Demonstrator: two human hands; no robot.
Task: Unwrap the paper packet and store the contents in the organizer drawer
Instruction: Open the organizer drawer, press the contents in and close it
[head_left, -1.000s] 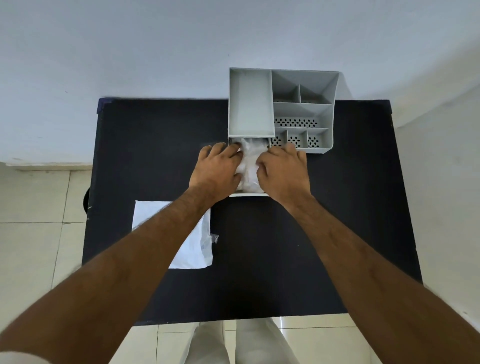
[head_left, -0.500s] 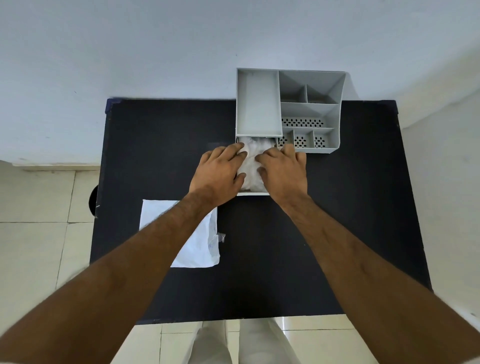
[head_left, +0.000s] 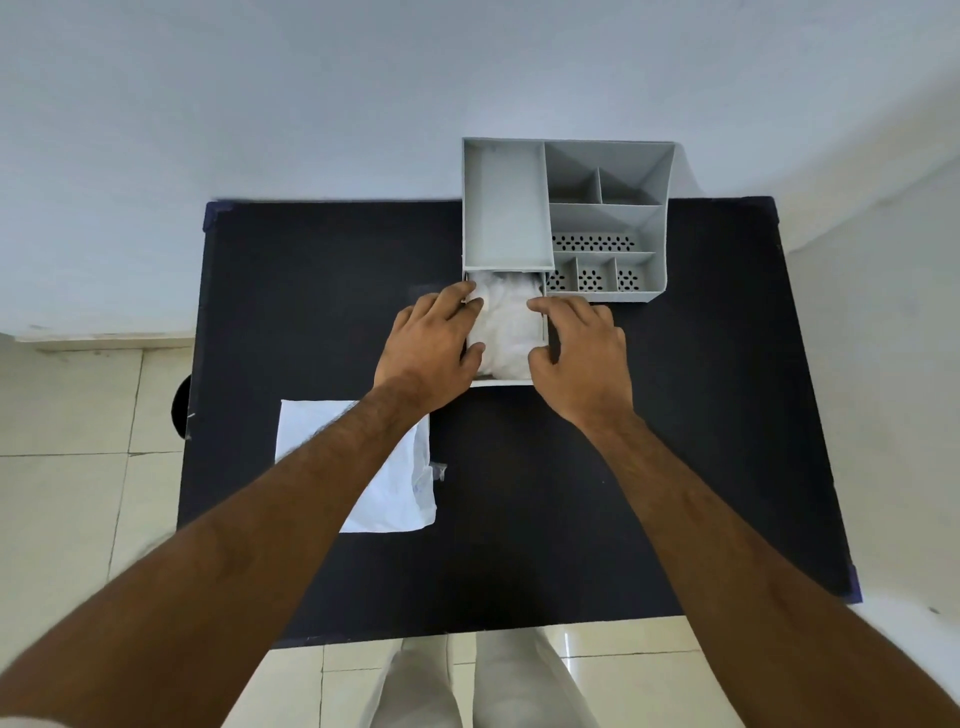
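A grey desk organizer (head_left: 661, 244) stands at the table's far edge. Its drawer (head_left: 501, 383) is pulled out toward me, and a crumpled white bundle (head_left: 508, 327) fills it. My left hand (head_left: 431, 343) rests at the drawer's left side, with fingertips and thumb touching the bundle. On the drawer's right side lies my right hand (head_left: 584, 353), index finger and thumb against the bundle's edge. Neither hand encloses anything. The unwrapped white paper (head_left: 400, 499) lies flat on the table at the near left, partly under my left forearm.
The black table (head_left: 311, 286) stands against a pale wall. The organizer has several open compartments, some perforated. A small clear scrap (head_left: 435, 470) sits at the paper's right edge. A dark round object (head_left: 179, 410) shows beside the table's left edge, over the tiled floor.
My hands have spread apart from on top of the bundle to the two sides of the drawer, so more of the white bundle shows. The camera view has shifted slightly.
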